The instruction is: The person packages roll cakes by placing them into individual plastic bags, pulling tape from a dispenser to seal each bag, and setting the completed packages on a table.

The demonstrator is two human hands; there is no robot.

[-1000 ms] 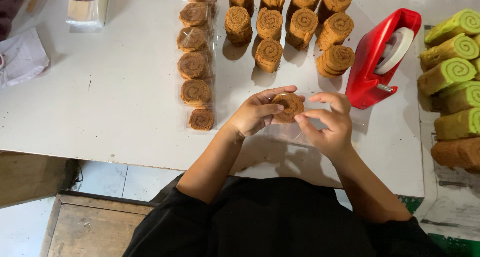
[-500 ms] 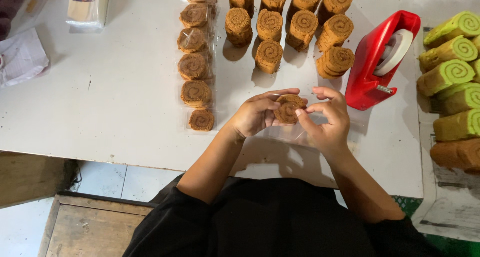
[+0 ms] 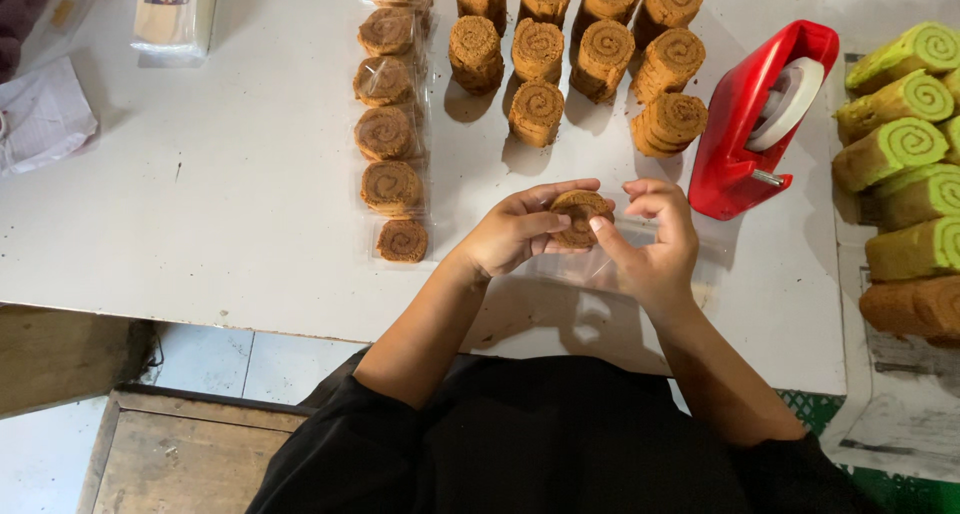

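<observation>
Fingers (image 3: 545, 220) of both hands round prob. wrapped cake roll (image 3: 581, 217)

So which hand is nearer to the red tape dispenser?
Right. The right hand is just beside the red tape dispenser, on its near-left side; the left hand is farther left, holding the brown roll slice.

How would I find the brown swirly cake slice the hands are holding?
Start at the red tape dispenser on the white table. Just left and below it, the left hand and right hand meet. The brown swirl slice is between them, the only one lifted off the table.
</observation>
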